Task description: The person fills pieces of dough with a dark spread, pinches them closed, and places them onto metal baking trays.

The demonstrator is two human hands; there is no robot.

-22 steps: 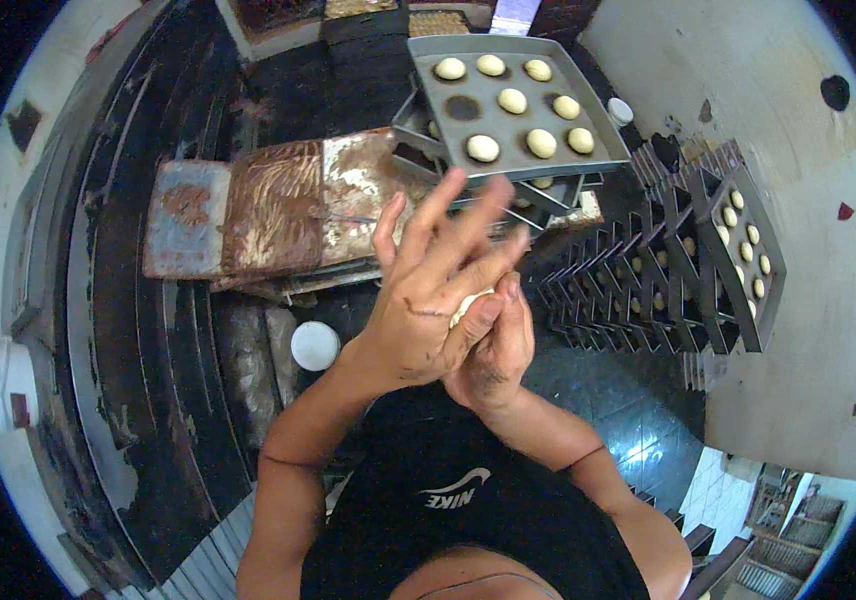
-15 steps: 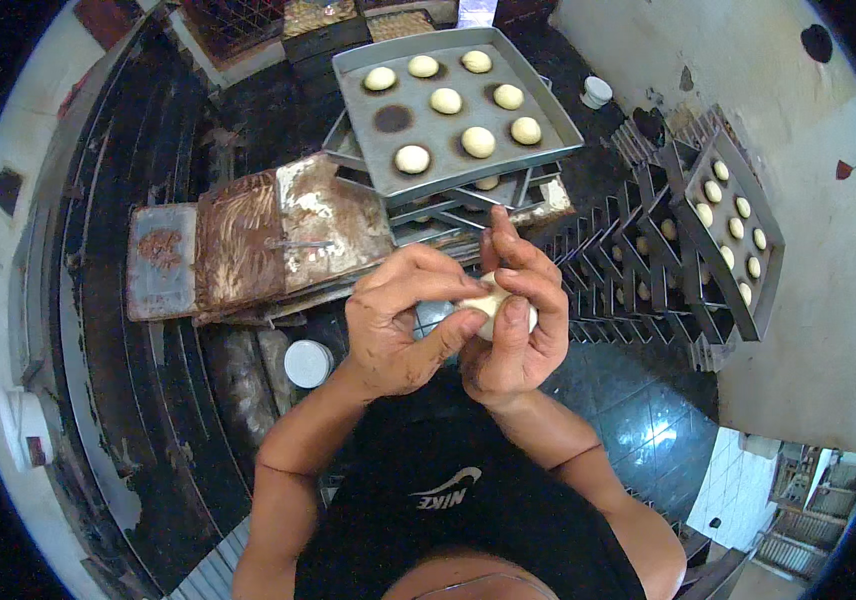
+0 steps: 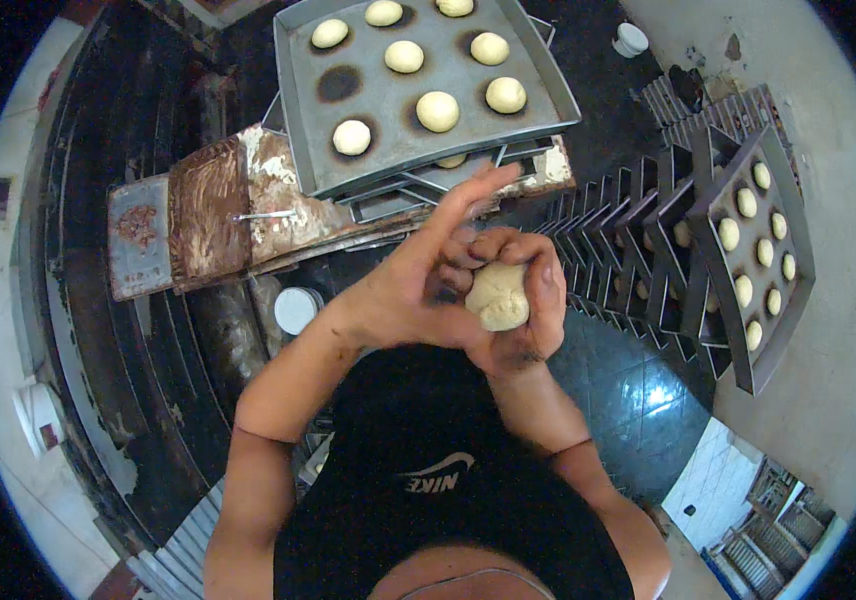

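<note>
Nearest us, a black shirt (image 3: 388,450) with a pale printed mark, forearms reaching out either side of it. Ahead, both hands meet at chest height. Right hand (image 3: 538,325) is curled round a pale lump of dough (image 3: 498,298), fingers bent over its far and right sides; creases show on its upper face. Left hand (image 3: 413,285) sits at the dough's left, fingers straight, slightly blurred, pointing away from us, with the thumb side low against the right palm. We cannot tell how much of the left thumb touches the dough. Dark smudges on the right wrist.

Below, left of the hands, we note a white bucket (image 3: 298,311) on the floor; to the right, dark shiny floor tiles (image 3: 638,400).

Beyond the hands, a grey tray (image 3: 388,95) carries eight round buns (image 3: 438,111); one dark round scorch lies uncovered at its left. Crossed trays (image 3: 398,205) stand under it. The table (image 3: 208,200), smeared brown and white, runs out leftward, a thin tool (image 3: 263,215) lying on it.

At right, a tall stack (image 3: 686,215) of trays, its tilted top tray (image 3: 793,312) bearing nine buns. Farther off, a small pail (image 3: 631,40) near the stained wall (image 3: 798,60).
</note>
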